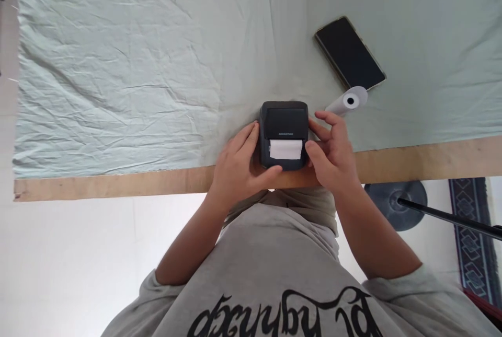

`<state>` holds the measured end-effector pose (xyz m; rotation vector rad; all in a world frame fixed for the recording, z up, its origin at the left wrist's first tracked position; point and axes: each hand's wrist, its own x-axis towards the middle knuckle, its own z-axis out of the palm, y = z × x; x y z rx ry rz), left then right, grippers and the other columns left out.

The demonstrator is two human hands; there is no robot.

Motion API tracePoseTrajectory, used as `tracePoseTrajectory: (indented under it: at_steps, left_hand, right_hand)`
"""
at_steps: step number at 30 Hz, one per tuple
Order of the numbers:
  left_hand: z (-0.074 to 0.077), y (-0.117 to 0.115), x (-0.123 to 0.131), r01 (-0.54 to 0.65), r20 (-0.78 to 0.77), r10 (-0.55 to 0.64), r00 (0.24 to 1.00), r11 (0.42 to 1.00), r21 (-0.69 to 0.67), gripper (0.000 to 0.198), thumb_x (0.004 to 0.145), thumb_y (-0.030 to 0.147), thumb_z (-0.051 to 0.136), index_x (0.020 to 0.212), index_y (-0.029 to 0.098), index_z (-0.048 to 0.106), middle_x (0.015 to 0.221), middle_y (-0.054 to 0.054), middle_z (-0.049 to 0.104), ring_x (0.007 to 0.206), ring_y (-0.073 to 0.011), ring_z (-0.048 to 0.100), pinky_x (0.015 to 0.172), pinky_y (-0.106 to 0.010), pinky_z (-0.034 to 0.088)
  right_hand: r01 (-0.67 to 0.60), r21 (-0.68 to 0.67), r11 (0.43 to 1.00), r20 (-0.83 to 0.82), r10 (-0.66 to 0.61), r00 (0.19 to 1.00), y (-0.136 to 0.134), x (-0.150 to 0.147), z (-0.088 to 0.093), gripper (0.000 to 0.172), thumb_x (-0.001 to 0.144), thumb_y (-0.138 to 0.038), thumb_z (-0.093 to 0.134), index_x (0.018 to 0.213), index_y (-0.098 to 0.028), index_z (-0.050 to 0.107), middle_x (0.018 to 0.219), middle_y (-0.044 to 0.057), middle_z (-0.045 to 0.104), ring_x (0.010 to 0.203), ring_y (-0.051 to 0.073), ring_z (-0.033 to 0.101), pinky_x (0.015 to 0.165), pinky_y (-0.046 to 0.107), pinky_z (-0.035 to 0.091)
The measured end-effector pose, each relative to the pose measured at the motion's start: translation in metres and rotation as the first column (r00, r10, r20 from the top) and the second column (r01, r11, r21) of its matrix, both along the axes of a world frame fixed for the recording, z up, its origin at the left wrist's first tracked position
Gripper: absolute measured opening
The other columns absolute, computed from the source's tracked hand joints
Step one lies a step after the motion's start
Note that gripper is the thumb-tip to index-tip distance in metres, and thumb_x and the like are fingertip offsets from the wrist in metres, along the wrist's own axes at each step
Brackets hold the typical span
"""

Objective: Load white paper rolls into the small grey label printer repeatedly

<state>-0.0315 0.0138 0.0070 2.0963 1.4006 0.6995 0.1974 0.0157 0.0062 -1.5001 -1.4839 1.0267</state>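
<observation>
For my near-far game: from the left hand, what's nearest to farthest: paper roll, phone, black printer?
1. Black printer: touching the left hand, to its right.
2. Paper roll: right of the printer.
3. Phone: just beyond the roll.

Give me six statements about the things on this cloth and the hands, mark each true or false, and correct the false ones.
1. The left hand and right hand flank a black, boxy printer. True.
2. A rectangular, dark-screened phone and a white, cylindrical paper roll lie on the pale green cloth. True.
3. The right hand is holding the phone. False: it is at the printer's right side.
4. A white strip of paper shows on the printer's face. True.
5. The paper roll lies left of the printer. False: it lies to the right.
6. The phone is nearer the person than the paper roll. False: the roll is nearer.
</observation>
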Motion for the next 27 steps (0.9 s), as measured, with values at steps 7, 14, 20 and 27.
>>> tracePoseTrajectory:
  at_steps: [7, 14, 20, 27]
  left_hand:
    - [0.001, 0.001, 0.000, -0.012, 0.006, 0.012, 1.000, 1.000, -0.009, 0.070, 0.104, 0.056, 0.054, 0.159, 0.014, 0.044, 0.158, -0.020, 0.056, 0.146, -0.0335, 0.056, 0.119, -0.050, 0.051]
    - [0.002, 0.001, 0.001, 0.002, 0.019, -0.002, 1.000, 1.000, -0.001, 0.069, 0.105, 0.055, 0.051, 0.157, 0.011, 0.045, 0.158, -0.021, 0.056, 0.147, -0.0334, 0.055, 0.120, -0.050, 0.049]
    - [-0.001, 0.000, 0.000, 0.008, 0.014, -0.008, 1.000, 1.000, 0.027, 0.069, 0.105, 0.057, 0.049, 0.156, 0.010, 0.046, 0.156, -0.022, 0.057, 0.146, -0.0339, 0.056, 0.120, -0.050, 0.050]
    - [-0.002, 0.000, 0.000, 0.010, 0.006, -0.010, 1.000, 1.000, 0.029, 0.075, 0.107, 0.064, 0.042, 0.157, 0.009, 0.046, 0.157, -0.022, 0.056, 0.146, -0.0333, 0.055, 0.119, -0.049, 0.049]
  right_hand:
    - [-0.007, 0.189, 0.982, 0.373, -0.065, 0.925, 0.016, 0.005, 0.032, 0.041, 0.082, -0.033, 0.073, 0.120, -0.026, 0.060, 0.104, 0.003, 0.074, 0.051, 0.009, 0.053, 0.057, 0.032, 0.050]
    - [-0.062, 0.304, 0.951, 0.391, -0.064, 0.918, 0.043, -0.005, 0.055, 0.015, 0.095, -0.027, 0.058, 0.110, -0.029, 0.061, 0.060, -0.007, 0.058, 0.051, 0.013, 0.053, 0.060, 0.032, 0.046]
    - [-0.258, 0.305, 0.917, 0.558, 0.048, 0.828, 0.057, -0.015, 0.045, 0.004, 0.091, -0.027, 0.061, 0.092, -0.027, 0.065, 0.080, -0.001, 0.075, 0.056, 0.013, 0.056, 0.060, 0.033, 0.040]
    - [-0.391, -0.085, 0.916, 0.848, 0.273, 0.454, 0.084, -0.023, 0.056, 0.022, 0.076, -0.022, 0.080, 0.095, -0.030, 0.073, 0.063, 0.000, 0.058, 0.064, 0.023, 0.061, 0.067, 0.036, 0.039]
